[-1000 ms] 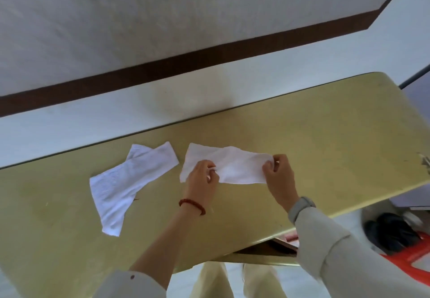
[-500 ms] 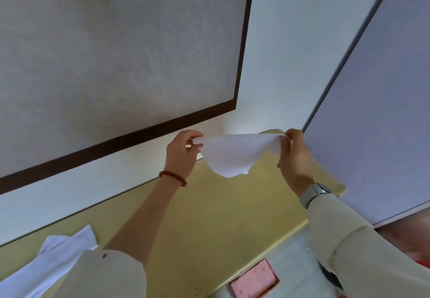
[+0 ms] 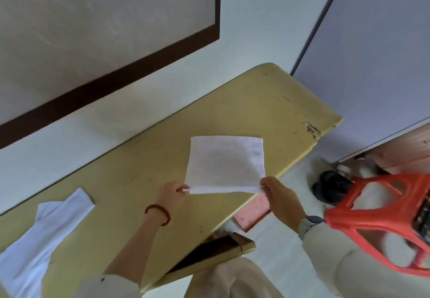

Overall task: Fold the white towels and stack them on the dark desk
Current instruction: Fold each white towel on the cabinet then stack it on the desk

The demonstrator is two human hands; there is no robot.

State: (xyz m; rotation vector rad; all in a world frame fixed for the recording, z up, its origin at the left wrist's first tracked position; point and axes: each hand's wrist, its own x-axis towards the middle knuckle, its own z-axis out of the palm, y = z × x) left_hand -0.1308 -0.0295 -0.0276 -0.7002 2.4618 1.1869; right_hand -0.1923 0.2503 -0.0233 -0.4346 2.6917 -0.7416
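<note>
Got my left hand (image 3: pixel 173 193) and right hand (image 3: pixel 278 193) each pinching a near corner of the towel (image 3: pixel 224 160), which stretches away from me across the desk (image 3: pixel 149 148).

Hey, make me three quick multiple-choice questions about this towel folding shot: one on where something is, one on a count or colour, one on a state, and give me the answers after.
1. Where does the other white towel lie?
A. on the desk to the left of the hands
B. on the red stool
C. on the floor

2. How many white towels show?
A. one
B. two
C. four

3. How is the spread towel held?
A. pinched at its two near corners
B. crumpled in one fist
C. untouched

Answers: 1 A, it rests on the desk at the lower left. 2 B, one held and one lying. 3 A, the left hand and right hand each pinch a near corner.
</note>
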